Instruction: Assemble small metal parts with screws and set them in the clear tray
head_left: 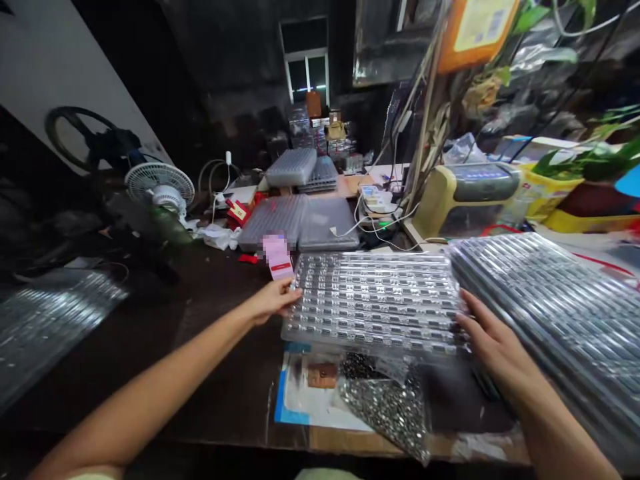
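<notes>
A: Hands where?

B: Both on a clear plastic tray (375, 300) packed with rows of small dark components (375, 293). Left hand (274, 300) at the tray's left end, right hand (493, 340) at its right end.

A: Open or closed?

B: Neither fully. Fingers of the left hand (287, 293) curved over the rim, fingers of the right hand (467, 320) spread along the far end, a light grip on both sides by the look of it.

A: Why two ends?

B: Probably a wide, thin tray, so support from both sides to keep it level and the rows in place.

A: And the tray's position?

B: Mid-desk, between a pink slip (277, 257) and a tall stack of similar trays (555, 320), near edge over a white paper sheet (300, 400) and a clear bag of small silvery parts (385, 413). Resting or slightly lifted: impossible to tell.

A: Why the stack so close?

B: Likely for easy reach, just beside the right hand. Same for the grey-covered trays (297, 223) farther along the desk (225, 313), near a yellow-and-grey machine (470, 193). A small white fan (160, 187) beyond, at the back left.
</notes>
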The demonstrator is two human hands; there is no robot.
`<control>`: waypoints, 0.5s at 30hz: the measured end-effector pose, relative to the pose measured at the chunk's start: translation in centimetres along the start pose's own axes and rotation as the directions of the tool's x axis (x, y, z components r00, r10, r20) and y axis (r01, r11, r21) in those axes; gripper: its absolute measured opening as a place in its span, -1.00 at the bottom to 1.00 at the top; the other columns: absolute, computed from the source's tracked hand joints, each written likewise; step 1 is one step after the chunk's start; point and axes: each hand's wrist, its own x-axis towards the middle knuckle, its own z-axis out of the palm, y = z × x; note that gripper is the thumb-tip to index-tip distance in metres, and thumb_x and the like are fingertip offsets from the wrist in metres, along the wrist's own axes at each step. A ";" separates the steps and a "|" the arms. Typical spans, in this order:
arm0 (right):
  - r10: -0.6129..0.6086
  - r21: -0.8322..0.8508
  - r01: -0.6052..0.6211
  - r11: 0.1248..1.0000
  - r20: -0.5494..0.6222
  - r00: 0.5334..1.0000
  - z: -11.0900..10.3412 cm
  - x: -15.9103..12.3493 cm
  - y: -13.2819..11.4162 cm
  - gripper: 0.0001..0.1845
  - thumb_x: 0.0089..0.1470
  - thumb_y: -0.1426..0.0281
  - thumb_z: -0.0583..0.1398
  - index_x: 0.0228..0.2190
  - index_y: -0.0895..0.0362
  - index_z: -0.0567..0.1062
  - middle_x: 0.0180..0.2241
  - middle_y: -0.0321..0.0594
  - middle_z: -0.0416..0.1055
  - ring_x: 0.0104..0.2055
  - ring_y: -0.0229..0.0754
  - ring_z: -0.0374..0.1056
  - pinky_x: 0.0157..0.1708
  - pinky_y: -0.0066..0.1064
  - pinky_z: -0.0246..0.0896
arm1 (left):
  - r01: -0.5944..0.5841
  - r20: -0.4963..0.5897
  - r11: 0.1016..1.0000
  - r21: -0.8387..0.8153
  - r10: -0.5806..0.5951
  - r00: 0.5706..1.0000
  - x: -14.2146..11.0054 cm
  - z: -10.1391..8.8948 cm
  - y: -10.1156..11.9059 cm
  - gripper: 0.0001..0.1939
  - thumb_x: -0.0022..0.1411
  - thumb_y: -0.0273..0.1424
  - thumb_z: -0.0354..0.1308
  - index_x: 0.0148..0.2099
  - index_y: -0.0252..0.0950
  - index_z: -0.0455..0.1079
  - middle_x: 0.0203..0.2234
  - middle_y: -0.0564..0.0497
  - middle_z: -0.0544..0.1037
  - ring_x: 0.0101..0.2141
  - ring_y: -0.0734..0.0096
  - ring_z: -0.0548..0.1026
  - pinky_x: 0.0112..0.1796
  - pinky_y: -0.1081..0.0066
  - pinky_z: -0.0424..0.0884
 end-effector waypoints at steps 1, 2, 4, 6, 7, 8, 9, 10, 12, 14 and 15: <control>0.003 -0.014 -0.003 1.000 0.038 0.999 1.1 1.7 0.3 -0.38 -0.01 0.18 0.07 0.10 0.09 0.32 0.14 -0.19 0.25 0.19 -0.04 0.14 0.21 -0.22 -0.04 | 0.016 -0.049 0.999 0.036 -0.014 0.999 0.4 0.4 -1.3 -0.45 0.11 -0.12 0.19 0.06 -0.33 0.27 -0.38 0.02 0.44 -0.45 0.49 0.42 -0.51 0.53 0.39; 0.002 -0.035 0.000 0.999 0.061 0.998 2.1 3.3 0.6 -0.38 -0.04 0.24 0.07 0.08 0.12 0.34 0.13 -0.16 0.27 0.19 -0.03 0.15 0.21 -0.19 -0.05 | 0.029 -0.082 0.997 0.065 -0.023 0.996 0.8 0.9 -2.5 -0.46 0.13 -0.14 0.17 0.07 -0.36 0.25 -0.42 0.03 0.43 -0.48 0.50 0.42 -0.52 0.53 0.39; -0.018 -0.074 0.027 0.997 0.122 0.992 3.3 6.0 1.4 -0.39 -0.08 0.30 0.05 0.05 0.16 0.37 0.09 -0.13 0.31 0.16 0.00 0.18 0.19 -0.15 -0.01 | 0.057 -0.127 0.992 0.116 -0.042 0.991 1.4 2.0 -4.2 -0.42 0.18 -0.19 0.13 0.15 -0.40 0.15 -0.49 0.06 0.41 -0.56 0.52 0.40 -0.56 0.52 0.38; -0.002 -0.146 0.024 0.989 0.153 0.988 3.9 8.0 2.1 -0.41 -0.08 0.30 0.05 0.02 0.17 0.40 0.04 -0.11 0.37 0.10 0.01 0.26 0.14 -0.15 0.07 | 0.082 -0.147 0.981 0.177 -0.056 0.988 1.7 3.0 -5.1 -0.39 0.21 -0.23 0.09 0.21 -0.42 0.05 -0.53 0.07 0.43 -0.65 0.50 0.39 -0.61 0.51 0.35; 0.001 -0.183 0.029 0.983 0.162 0.987 4.1 8.8 2.3 -0.43 -0.08 0.29 0.05 0.00 0.16 0.42 0.01 -0.11 0.39 0.07 0.01 0.29 0.11 -0.16 0.11 | 0.089 -0.149 0.973 0.212 -0.058 0.987 1.7 3.4 -5.3 -0.40 0.22 -0.24 0.07 0.21 -0.41 0.04 -0.55 0.06 0.44 -0.68 0.48 0.39 -0.63 0.49 0.34; -0.002 -0.217 0.039 0.975 0.170 0.985 4.2 9.5 2.5 -0.44 -0.07 0.29 0.05 0.00 0.15 0.43 -0.01 -0.12 0.42 0.04 0.01 0.33 0.08 -0.17 0.15 | 0.090 -0.150 0.964 0.251 -0.053 0.987 1.8 3.8 -5.3 -0.44 0.22 -0.25 0.06 0.19 -0.40 0.08 -0.56 0.05 0.46 -0.70 0.45 0.40 -0.63 0.47 0.34; -0.012 -0.246 0.057 0.968 0.181 0.983 4.2 10.0 2.6 -0.44 -0.06 0.27 0.05 0.00 0.15 0.43 -0.03 -0.12 0.43 0.01 0.01 0.35 0.05 -0.18 0.18 | 0.085 -0.155 0.952 0.293 -0.041 0.987 1.8 4.1 -5.1 -0.49 0.22 -0.26 0.06 0.15 -0.39 0.14 -0.55 0.02 0.48 -0.69 0.41 0.43 -0.60 0.44 0.36; -0.028 -0.269 0.080 0.960 0.192 0.981 4.3 10.5 2.7 -0.44 -0.05 0.25 0.06 0.00 0.15 0.42 -0.05 -0.10 0.44 -0.02 0.01 0.37 0.02 -0.19 0.21 | 0.079 -0.168 0.938 0.338 -0.022 0.985 1.8 4.3 -4.9 -0.54 0.21 -0.27 0.07 0.11 -0.39 0.20 -0.53 -0.02 0.50 -0.63 0.35 0.47 -0.54 0.41 0.39; -0.066 -0.301 0.128 0.945 0.209 0.976 4.6 11.2 3.1 -0.40 -0.03 0.18 0.07 0.03 0.19 0.40 -0.06 -0.05 0.45 -0.06 0.03 0.39 -0.03 -0.19 0.24 | 0.073 -0.219 0.902 0.427 0.025 0.975 1.7 4.5 -4.4 -0.61 0.18 -0.30 0.11 0.02 -0.38 0.29 -0.40 -0.15 0.54 -0.42 0.18 0.55 -0.34 0.30 0.43; -0.101 -0.319 0.166 0.933 0.211 0.972 4.8 11.7 3.7 -0.35 -0.03 0.10 0.09 0.04 0.21 0.37 -0.05 -0.01 0.44 -0.07 0.03 0.39 -0.05 -0.18 0.25 | 0.080 -0.266 0.866 0.494 0.063 0.962 1.1 4.3 -4.3 -0.64 0.18 -0.31 0.10 0.01 -0.36 0.33 -0.26 -0.22 0.53 -0.19 0.07 0.52 -0.15 0.20 0.37; -0.119 -0.320 0.184 0.929 0.211 0.970 5.0 11.9 4.0 -0.33 -0.03 0.07 0.08 0.05 0.20 0.37 -0.05 -0.01 0.44 -0.07 0.03 0.39 -0.05 -0.18 0.25 | 0.073 -0.279 0.838 0.541 0.097 0.955 0.7 4.0 -4.7 -0.64 0.20 -0.31 0.08 0.02 -0.33 0.34 -0.21 -0.23 0.52 -0.12 0.06 0.48 -0.09 0.17 0.33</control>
